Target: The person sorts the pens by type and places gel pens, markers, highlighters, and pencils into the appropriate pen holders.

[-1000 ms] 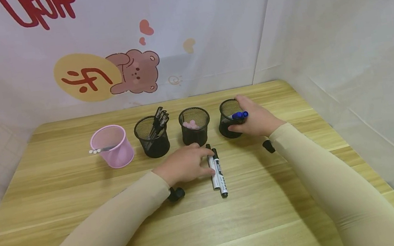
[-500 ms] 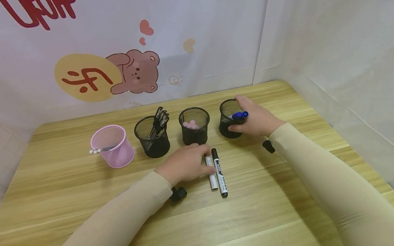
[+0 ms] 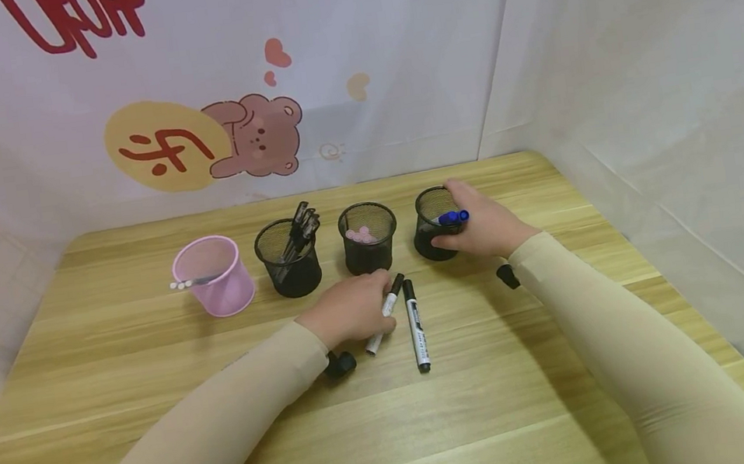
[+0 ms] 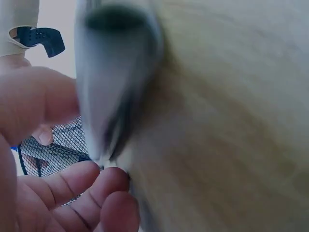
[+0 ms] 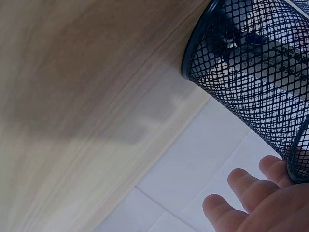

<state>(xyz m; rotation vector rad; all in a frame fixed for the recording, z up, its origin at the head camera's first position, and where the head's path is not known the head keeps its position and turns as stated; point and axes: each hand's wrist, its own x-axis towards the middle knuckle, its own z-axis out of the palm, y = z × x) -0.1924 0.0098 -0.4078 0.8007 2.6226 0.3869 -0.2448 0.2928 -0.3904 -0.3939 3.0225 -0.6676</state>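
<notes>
My left hand [image 3: 348,309] pinches a whiteboard marker [image 3: 390,304] with a white barrel and black cap. The marker slants, its cap end pointing away to the right. In the left wrist view this marker [image 4: 113,72] is large and blurred between thumb and fingers. A second black-capped whiteboard marker [image 3: 417,332] lies on the table just to its right. My right hand [image 3: 489,224] grips the rightmost black mesh pen cup [image 3: 436,245] by its rim and side. Blue-capped markers [image 3: 452,217] lean inside that cup; the right wrist view shows them through the mesh [image 5: 241,101].
Left of the held cup stand a mesh cup [image 3: 370,258] with pink bear-shaped pieces, a mesh cup [image 3: 298,279] of black pens, and a pink cup [image 3: 228,294] with white-ended sticks. A printed white curtain [image 3: 389,41] hangs behind the wooden table [image 3: 343,439].
The left hand has drawn the one marker leftward, away from the other, and turned it from nearly straight to slanted. The right hand and its cup have stayed put.
</notes>
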